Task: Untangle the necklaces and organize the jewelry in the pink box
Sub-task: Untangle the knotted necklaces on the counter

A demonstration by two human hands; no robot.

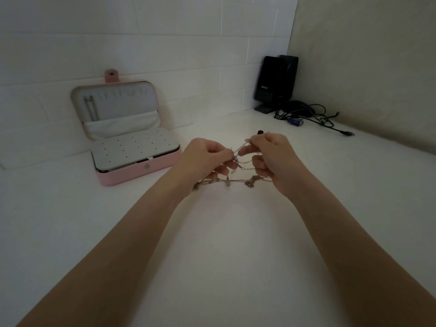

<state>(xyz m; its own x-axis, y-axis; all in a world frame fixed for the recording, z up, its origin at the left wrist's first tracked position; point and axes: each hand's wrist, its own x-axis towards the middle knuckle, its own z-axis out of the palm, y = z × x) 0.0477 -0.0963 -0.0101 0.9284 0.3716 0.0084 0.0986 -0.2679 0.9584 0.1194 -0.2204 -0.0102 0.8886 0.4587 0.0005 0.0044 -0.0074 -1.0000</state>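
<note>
A tangle of thin gold necklaces [238,178] is stretched between my two hands above the white table. My left hand [205,159] pinches the chains with thumb and fingertips, its lower fingers curled through the strands. My right hand [271,156] grips the other side of the tangle, fingers curled round the chains. Small charms and a ring hang on the strands. A dark bead [260,132] shows just above my right hand. The pink jewelry box [139,173] stands open at the left, lid leaning on the wall, with a white perforated insert on top.
Black speakers [273,81] stand in the far right corner, with a heap of dark cables and a blue plug [306,116] beside them. A white tiled wall [165,43] runs behind the box, and a beige wall closes the right side.
</note>
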